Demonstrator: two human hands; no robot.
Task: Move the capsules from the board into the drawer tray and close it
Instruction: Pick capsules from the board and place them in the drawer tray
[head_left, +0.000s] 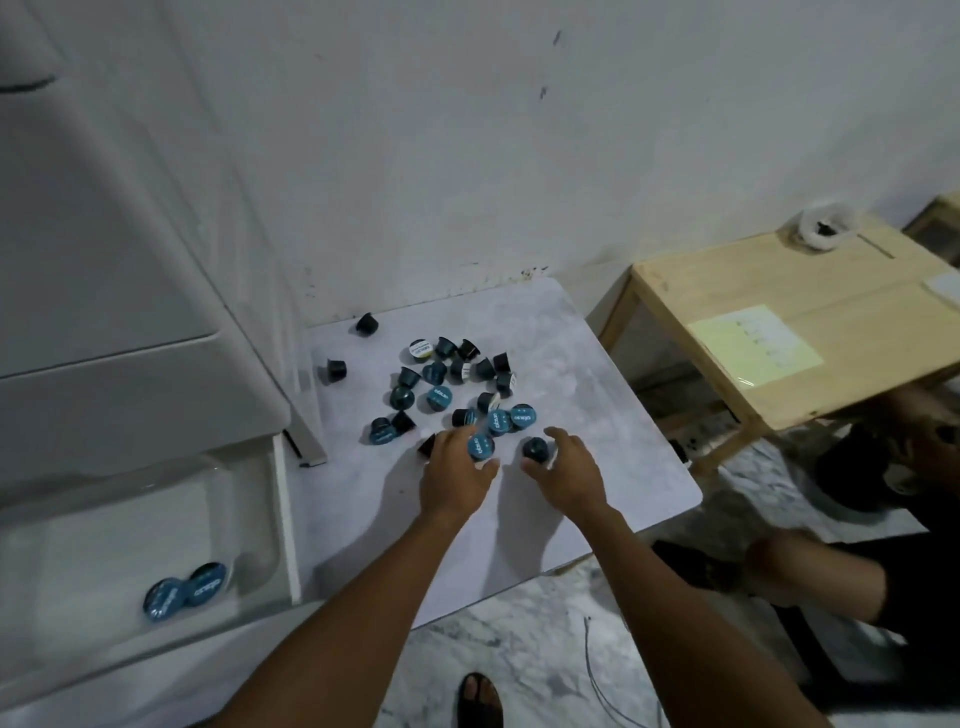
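About 24 capsules (451, 387) lie scattered on the board (587, 415), most bunched around its middle, 2 strays off toward 10 o'clock near the wall corner. They are small dark plastic cups, tapered, with round teal foil lids bearing pale lettering; 1 near the top of the bunch shows a white and yellow lid. Some stand lid up, others are tipped on their sides or sit base up. The board is a pale, marbled slab with rounded corners.

2 more capsules (186, 590) rest lid up, touching each other, in the tray (104, 545) at 8 o'clock, a clear, glossy plastic drawer standing pulled out from a white cabinet (130, 291).

The left hand (457, 475) reaches over the near edge of the bunch, its grip narrow around 1 teal-lidded capsule (480, 448) pinched between thumb and fingers. The right hand (563, 475) is just beside it at 3 o'clock, its fingers curled around 1 dark capsule (536, 449) that sits base up; whether that one is lifted off the board cannot be told.

At 2 o'clock stands 1 light wooden surface (789, 312) with a yellow sheet (756, 345) and a white crumpled bundle (823, 228) on it. The floor (519, 649) is grey marbled stone, and 1 sandalled foot (479, 699) shows at 6 o'clock.
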